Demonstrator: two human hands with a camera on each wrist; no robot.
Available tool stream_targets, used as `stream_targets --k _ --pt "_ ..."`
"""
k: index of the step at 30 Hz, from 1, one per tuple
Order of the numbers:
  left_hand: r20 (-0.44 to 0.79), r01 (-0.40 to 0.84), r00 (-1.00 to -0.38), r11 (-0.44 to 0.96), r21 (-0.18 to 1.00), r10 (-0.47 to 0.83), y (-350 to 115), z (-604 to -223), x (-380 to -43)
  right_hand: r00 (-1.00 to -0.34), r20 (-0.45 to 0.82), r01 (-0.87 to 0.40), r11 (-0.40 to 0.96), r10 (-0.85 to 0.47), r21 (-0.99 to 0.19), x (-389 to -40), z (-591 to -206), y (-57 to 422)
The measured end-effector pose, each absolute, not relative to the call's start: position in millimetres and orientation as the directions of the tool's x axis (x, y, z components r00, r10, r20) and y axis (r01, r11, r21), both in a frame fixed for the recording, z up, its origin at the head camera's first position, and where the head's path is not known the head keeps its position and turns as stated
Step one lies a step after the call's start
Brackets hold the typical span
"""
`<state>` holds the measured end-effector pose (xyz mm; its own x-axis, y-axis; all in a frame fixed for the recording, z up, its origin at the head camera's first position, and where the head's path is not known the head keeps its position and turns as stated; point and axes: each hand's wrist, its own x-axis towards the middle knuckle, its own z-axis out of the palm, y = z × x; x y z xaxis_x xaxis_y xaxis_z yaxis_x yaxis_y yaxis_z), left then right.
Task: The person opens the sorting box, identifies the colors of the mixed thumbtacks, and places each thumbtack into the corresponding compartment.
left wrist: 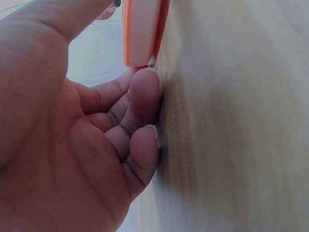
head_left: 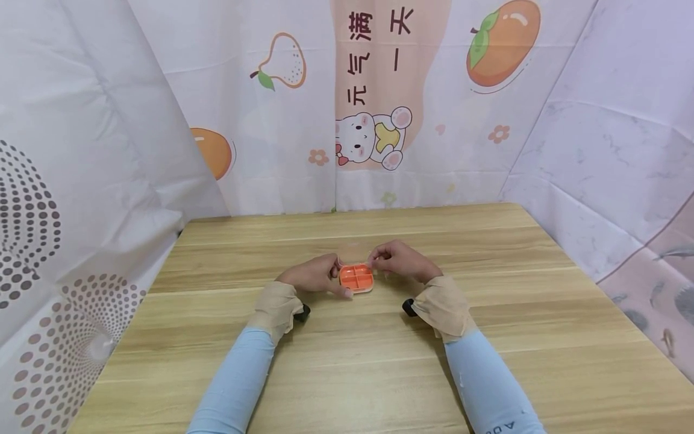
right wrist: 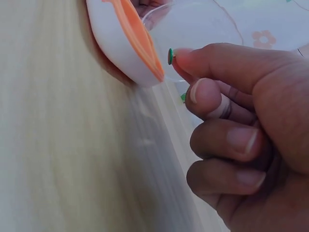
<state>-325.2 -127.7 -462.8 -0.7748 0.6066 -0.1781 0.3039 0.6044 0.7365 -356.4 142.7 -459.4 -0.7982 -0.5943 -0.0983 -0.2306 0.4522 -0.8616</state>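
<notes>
A small pill box [head_left: 364, 281], white outside and orange within, lies on the table with four compartments. Its clear lid [right wrist: 205, 26] stands raised along the far side. My left hand [head_left: 316, 274] holds the box at its left, thumb by the near edge and fingers behind. In the left wrist view the box's rounded end [left wrist: 141, 41] sits just above curled fingertips. At the box's right far corner, my right hand [head_left: 402, 260] pinches a tiny green disc with a short stem [right wrist: 170, 56] between thumb and forefinger. Its other fingers curl toward the palm.
The wood-grain table [head_left: 347, 374] extends around both arms. Printed curtains [head_left: 293, 120] hang behind the far edge and along both sides. A black camera mount sits at each wrist, over tan wrappings [head_left: 447, 307].
</notes>
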Motion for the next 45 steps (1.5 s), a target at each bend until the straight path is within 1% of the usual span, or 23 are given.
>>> stream_targets --k 7,15,21,33,38,45 --pt "-0.18 0.301 -0.776 0.607 0.736 0.604 -127.5 -462.7 -324.5 -0.802 -0.083 -0.248 0.457 -0.591 -0.854 -355.0 -462.5 137.6" --pt "-0.185 0.301 -0.782 0.621 0.724 0.595 -126.9 -462.4 -325.0 -0.801 -0.019 -0.343 0.485 -0.598 -0.805 -354.6 -465.6 134.1" --pt "-0.183 0.302 -0.781 0.618 0.726 0.597 -126.4 -462.7 -325.0 -0.791 -0.018 -0.384 0.519 -0.612 -0.764 -354.1 -466.2 130.9" --pt "-0.168 0.32 -0.785 0.623 0.714 0.596 -127.3 -462.9 -325.0 -0.777 -0.05 -0.396 0.55 -0.628 -0.735 -353.6 -463.6 129.6" --pt "-0.17 0.317 -0.784 0.619 0.718 0.598 -127.3 -462.8 -324.9 -0.769 -0.053 -0.387 0.531 -0.637 -0.754 -354.4 -463.9 132.5" --pt "-0.17 0.307 -0.783 0.609 0.731 0.598 -128.0 -462.9 -324.5 -0.779 -0.045 -0.374 0.52 -0.626 -0.768 -356.7 -460.6 142.8"
